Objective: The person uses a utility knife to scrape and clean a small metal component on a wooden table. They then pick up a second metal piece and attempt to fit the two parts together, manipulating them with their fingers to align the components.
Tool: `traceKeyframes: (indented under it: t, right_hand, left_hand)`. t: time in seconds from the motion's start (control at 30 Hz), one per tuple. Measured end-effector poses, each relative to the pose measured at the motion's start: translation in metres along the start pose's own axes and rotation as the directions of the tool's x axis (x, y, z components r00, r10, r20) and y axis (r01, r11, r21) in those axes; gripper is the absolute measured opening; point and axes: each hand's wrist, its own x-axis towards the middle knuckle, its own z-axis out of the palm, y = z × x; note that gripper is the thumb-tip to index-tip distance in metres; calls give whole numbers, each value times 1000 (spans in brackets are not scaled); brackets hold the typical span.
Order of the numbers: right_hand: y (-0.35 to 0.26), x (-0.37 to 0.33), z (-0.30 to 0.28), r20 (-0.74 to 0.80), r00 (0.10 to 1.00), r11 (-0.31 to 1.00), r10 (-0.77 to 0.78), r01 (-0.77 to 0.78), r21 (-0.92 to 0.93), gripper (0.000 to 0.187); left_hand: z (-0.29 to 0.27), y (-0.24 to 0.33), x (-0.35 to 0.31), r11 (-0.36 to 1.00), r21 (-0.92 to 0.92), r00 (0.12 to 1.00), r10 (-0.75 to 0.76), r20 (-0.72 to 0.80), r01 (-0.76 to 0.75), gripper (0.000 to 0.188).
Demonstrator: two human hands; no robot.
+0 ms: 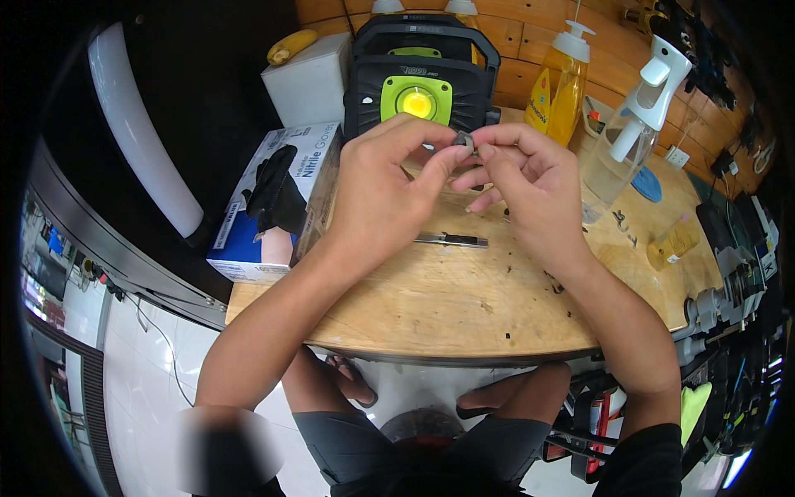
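Note:
Both hands meet above the wooden table, in front of a lit work light. My left hand (389,170) pinches a small dark grey piece (465,141) between thumb and forefinger. From the other side my right hand (530,170) grips the same piece with thumb and forefinger, its other fingers loosely curled. The piece is too small and too covered by fingertips to name its kind. On the table below the hands lies a slim utility knife (451,240) with a dark and silver body; its left end is behind my left wrist.
A work light (416,99) glows behind the hands. Left stands a box of black gloves (273,190); a banana (291,47) tops a white box (308,79). Right are a yellow pump bottle (559,83), a clear spray bottle (633,132) and a small jar (672,244). Dark scraps dot the table (397,306).

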Motion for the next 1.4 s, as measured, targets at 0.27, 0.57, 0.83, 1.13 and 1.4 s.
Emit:
traceKeyframes:
  t: [0.27,0.57,0.83,1.13,1.4]
  right_hand:
    - [2,3,-6,31,1000,994,-7,10,-106,16]
    - [3,-2,-2,30,997,982,-70,74,-175,8]
    - [9,-2,0,-12,986,952,-167,158,-264,6]
    - [10,-1,0,42,950,841,-311,295,-453,6]
    - [4,-8,5,77,930,741,-358,333,-584,7]
  left_hand:
    - [-1,3,-5,998,-63,999,-23,38,26,16]
    - [-7,3,-5,997,-73,999,13,33,-11,16]
    - [-17,7,-2,922,222,948,311,63,-317,20]
    - [-20,9,-5,831,416,928,298,226,-368,12]
    - [-13,2,-3,836,365,912,370,178,-411,13]
